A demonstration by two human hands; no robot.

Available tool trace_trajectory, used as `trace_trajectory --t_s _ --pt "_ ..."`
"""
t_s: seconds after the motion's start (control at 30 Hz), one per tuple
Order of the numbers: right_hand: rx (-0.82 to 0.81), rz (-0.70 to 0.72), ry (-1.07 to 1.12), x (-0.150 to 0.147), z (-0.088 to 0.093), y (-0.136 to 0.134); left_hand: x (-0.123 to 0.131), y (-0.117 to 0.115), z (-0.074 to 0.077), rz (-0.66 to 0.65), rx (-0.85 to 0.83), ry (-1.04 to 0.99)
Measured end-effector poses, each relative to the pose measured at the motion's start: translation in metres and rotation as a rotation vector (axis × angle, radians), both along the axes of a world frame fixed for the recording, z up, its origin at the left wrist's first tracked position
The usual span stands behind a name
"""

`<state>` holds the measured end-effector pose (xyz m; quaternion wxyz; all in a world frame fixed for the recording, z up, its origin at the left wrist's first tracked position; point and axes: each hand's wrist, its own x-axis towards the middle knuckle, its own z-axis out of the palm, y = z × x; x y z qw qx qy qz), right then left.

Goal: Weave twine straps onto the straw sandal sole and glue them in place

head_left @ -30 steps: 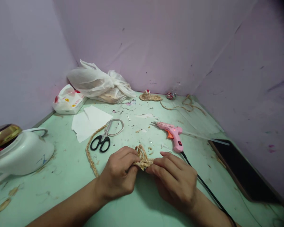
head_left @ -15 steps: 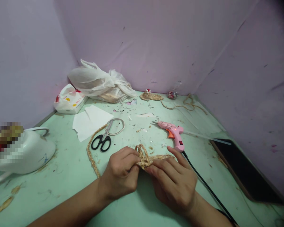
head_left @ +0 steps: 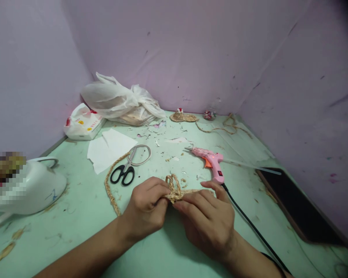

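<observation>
Between my two hands is a woven straw piece (head_left: 175, 193) with small loops of braided cord standing up from it. My left hand (head_left: 149, 204) pinches its left end, fingers curled. My right hand (head_left: 210, 216) grips the right part, thumb underneath and the little finger raised; a flat stretch of straw shows behind its fingers. A braided straw cord (head_left: 110, 193) runs from behind my left wrist up to the scissors (head_left: 124, 172), which have black handles. Beyond my right hand lies a pink glue gun (head_left: 210, 160) with a clear glue stick in its back.
A dark phone (head_left: 295, 208) lies at right beside the glue gun's black cord (head_left: 252, 224). White paper (head_left: 108, 150), a tissue pack (head_left: 84, 121) and a plastic bag (head_left: 124, 100) sit at back left. A small straw slipper (head_left: 184, 117) and beads (head_left: 209, 115) stand by the wall.
Both hands keep hold of the straw piece, with hardly any shift in their grip. The whole view has moved slightly, so everything appears a little further left.
</observation>
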<state>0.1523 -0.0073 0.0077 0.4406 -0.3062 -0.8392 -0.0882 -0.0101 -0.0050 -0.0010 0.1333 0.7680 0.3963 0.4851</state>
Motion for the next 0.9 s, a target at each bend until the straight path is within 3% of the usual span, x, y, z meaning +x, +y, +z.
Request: trace_trajectory --t_s 0.13,0.27,0.67,0.8,0.9 --pt "-0.069 0.090 0.114 0.011 0.006 -0.001 -0.003 0.003 0.000 0.014 -0.080 -0.023" --pt "-0.135 0.027 0.226 0.023 0.012 0.006 -0.003 0.006 0.000 -0.008 -0.088 -0.029" --pt "-0.252 0.068 0.041 0.024 0.002 0.024 -0.004 0.007 0.003 0.023 -0.263 -0.077" --pt "-0.544 0.075 0.214 0.024 0.005 0.023 -0.010 0.012 0.014 0.066 -0.339 -0.050" --pt "-0.973 -0.026 0.417 0.026 0.012 0.026 -0.031 0.020 0.028 0.316 -0.293 0.006"
